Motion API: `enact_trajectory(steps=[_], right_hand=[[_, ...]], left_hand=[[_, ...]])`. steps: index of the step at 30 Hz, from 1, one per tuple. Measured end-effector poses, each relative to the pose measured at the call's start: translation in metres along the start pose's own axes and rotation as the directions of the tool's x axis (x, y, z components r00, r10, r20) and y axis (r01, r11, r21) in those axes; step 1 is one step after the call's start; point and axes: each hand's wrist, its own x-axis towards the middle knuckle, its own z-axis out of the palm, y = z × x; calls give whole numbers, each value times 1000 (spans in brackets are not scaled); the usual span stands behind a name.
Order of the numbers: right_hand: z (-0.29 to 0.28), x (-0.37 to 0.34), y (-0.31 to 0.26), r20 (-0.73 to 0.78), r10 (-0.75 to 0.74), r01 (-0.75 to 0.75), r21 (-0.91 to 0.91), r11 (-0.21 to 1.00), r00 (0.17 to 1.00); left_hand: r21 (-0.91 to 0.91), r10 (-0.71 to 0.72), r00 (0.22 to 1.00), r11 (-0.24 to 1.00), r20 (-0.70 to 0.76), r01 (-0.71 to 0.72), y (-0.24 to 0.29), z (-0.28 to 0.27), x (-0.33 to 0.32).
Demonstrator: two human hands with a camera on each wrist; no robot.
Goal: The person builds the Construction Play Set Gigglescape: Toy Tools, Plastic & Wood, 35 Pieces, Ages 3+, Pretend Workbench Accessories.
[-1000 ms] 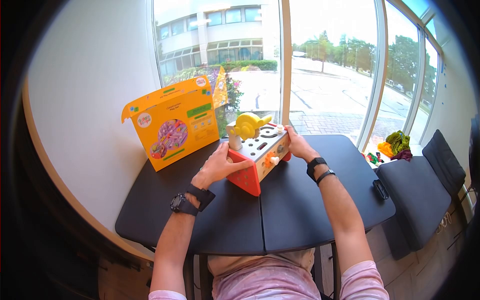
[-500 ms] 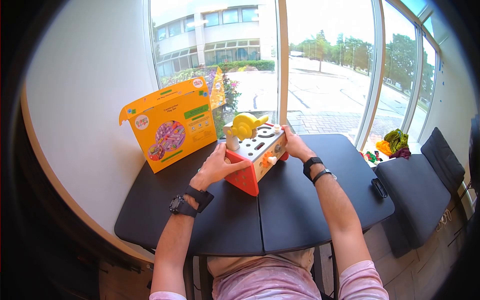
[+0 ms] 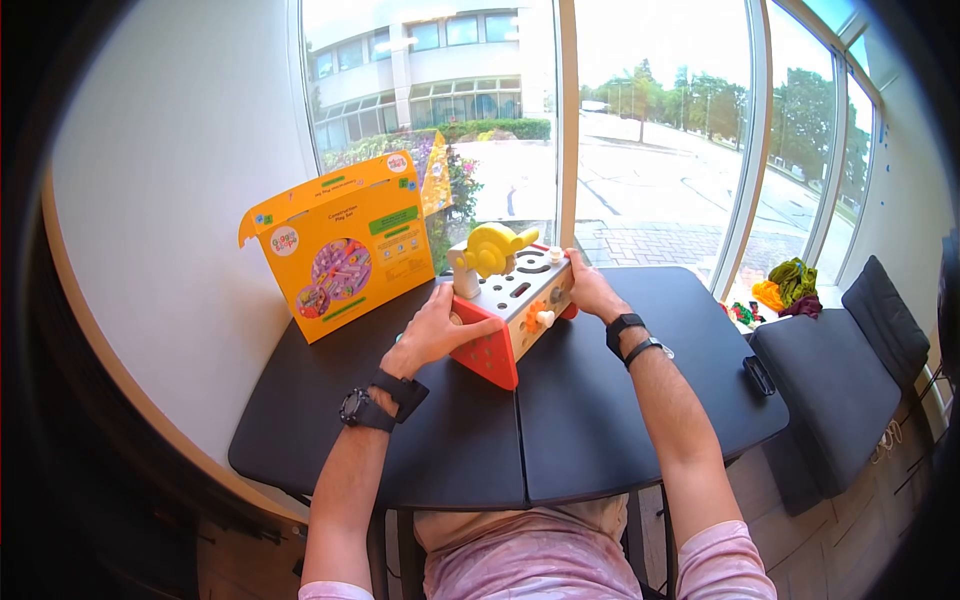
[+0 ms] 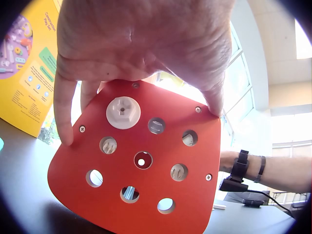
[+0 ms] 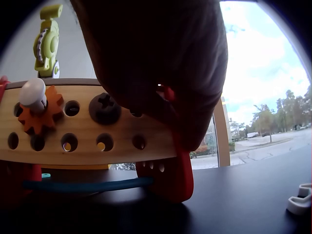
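Observation:
A toy workbench with red end panels (image 4: 161, 146) and a wooden front (image 5: 87, 126) stands on the black table, gripped at both ends. My left hand (image 3: 437, 330) spans the near red panel, thumb and fingers at its edges; a white nut (image 4: 123, 112) sits in that panel. Around the far end curls my right hand (image 3: 597, 292). On top, at the left end, is a yellow saw-like piece (image 3: 492, 250) on a grey post. The front carries an orange gear (image 5: 43, 113) with a white peg and a grey screw head (image 5: 104, 109). Some fingertips are hidden.
A yellow box (image 3: 345, 250) stands at the table's back left. A black object (image 3: 759, 377) lies near the right edge of the table (image 3: 640, 440). Beyond it are a dark chair (image 3: 840, 400) and coloured cloths (image 3: 795, 285). A white piece (image 5: 300, 200) lies right of the workbench.
The workbench and both hands appear slightly further left in the head view than a second ago, as does the room. Both hands keep their hold.

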Motion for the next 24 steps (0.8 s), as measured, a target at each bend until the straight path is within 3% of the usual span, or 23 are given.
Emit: enact_trajectory(steps=[6,9,15,24], right_hand=[[5,-4,-1,-83,-52,53,7,999,995],[4,-3,-4,-56,-2,2,17,1000,998],[5,-3,4,-78,-56,58,16,998,995],[-21,-16,15,36,-121,116,117,986,992]], left_hand=[[-17,12,1000,1000,-13,-12,4,-3,-3],[-12,2,1000,1000,6,-2,4,-4,-2],[15,13,1000,1000,-15,-13,0,1,0],[43,-52,997,998,59,49,18,-19,-7]])
